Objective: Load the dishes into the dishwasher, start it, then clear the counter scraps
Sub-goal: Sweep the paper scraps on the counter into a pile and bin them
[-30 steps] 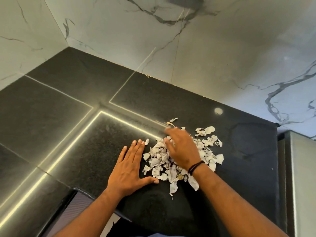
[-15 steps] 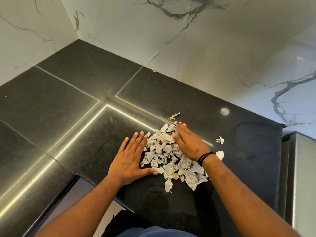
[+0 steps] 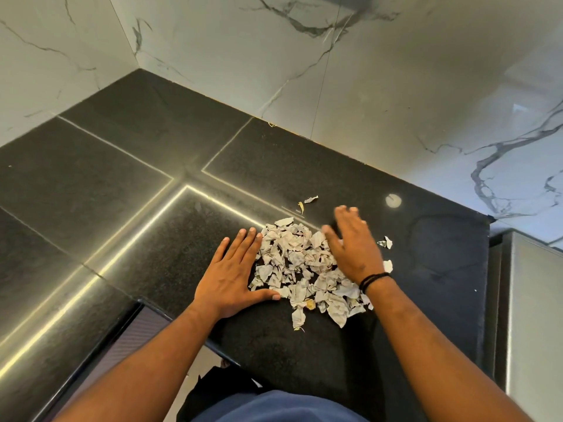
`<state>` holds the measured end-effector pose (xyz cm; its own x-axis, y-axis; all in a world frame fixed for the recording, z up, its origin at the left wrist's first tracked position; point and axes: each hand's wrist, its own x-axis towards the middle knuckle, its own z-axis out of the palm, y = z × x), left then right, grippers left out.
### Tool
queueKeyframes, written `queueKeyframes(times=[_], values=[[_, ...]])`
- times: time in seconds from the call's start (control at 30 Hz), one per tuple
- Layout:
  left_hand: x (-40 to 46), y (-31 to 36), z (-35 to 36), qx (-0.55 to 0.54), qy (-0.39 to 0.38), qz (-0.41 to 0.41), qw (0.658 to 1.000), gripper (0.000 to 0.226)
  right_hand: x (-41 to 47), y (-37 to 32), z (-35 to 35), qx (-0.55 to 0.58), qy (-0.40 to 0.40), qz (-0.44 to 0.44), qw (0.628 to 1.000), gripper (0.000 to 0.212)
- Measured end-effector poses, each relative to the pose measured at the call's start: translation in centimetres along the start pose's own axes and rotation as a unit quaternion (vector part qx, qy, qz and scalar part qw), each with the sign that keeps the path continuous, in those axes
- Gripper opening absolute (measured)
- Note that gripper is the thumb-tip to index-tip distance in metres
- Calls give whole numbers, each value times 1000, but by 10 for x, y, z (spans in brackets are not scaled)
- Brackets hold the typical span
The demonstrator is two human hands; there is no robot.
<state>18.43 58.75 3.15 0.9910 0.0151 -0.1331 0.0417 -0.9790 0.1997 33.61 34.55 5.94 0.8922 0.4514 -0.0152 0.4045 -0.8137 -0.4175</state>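
A heap of pale torn scraps (image 3: 304, 269) lies on a black stone counter (image 3: 128, 166), near its front edge. The left hand (image 3: 233, 278) lies flat on the counter, fingers straight, touching the heap's left side. The right hand (image 3: 355, 248), blurred, fingers extended, holds nothing at the heap's right side. A few loose scraps (image 3: 385, 242) lie just beyond it, toward the counter's right edge.
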Motion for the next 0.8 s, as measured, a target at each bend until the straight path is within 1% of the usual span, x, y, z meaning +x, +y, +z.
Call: queueKeyframes(times=[0.03,0.07,0.1,0.13,0.2,0.3,0.37,0.4,0.43,0.5,0.53,0.57,0.63,0.67,0.8], values=[[0,0,0,-1,0,0,1000,128,-2,14,-4,6,25,49,998,70],[0,-1,0,-1,0,1,1000,128,-6,27,-7,19,34,102,994,75],[0,-1,1,0,0,0,1000,128,-12,36,-9,34,29,145,988,82],[0,-1,1,1,0,0,1000,128,-17,42,-7,43,18,167,985,87],[0,0,1,2,2,1,1000,127,-27,41,1,38,-7,149,988,87],[1,-1,2,-2,2,0,1000,127,-39,16,13,61,-53,74,994,83],[0,-1,2,-11,6,2,1000,126,-47,3,15,96,-54,50,993,81],[0,-1,2,-13,6,2,1000,126,-52,1,15,104,-26,44,993,81],[0,-1,2,-14,5,3,1000,126,-57,2,14,96,18,38,994,80],[0,-2,1,-12,6,3,1000,126,-69,12,13,58,104,43,992,81],[-1,-2,2,-12,6,4,1000,126,-76,20,14,50,126,62,989,84],[-1,-2,2,-12,6,4,1000,126,-83,28,15,57,131,92,986,88],[0,-2,2,-15,7,6,1000,126,-97,37,19,85,107,152,979,96],[0,-2,3,-17,7,6,1000,126,-102,37,24,77,91,161,980,97],[1,-3,4,-11,10,6,1000,126,-109,7,46,15,44,111,993,91]])
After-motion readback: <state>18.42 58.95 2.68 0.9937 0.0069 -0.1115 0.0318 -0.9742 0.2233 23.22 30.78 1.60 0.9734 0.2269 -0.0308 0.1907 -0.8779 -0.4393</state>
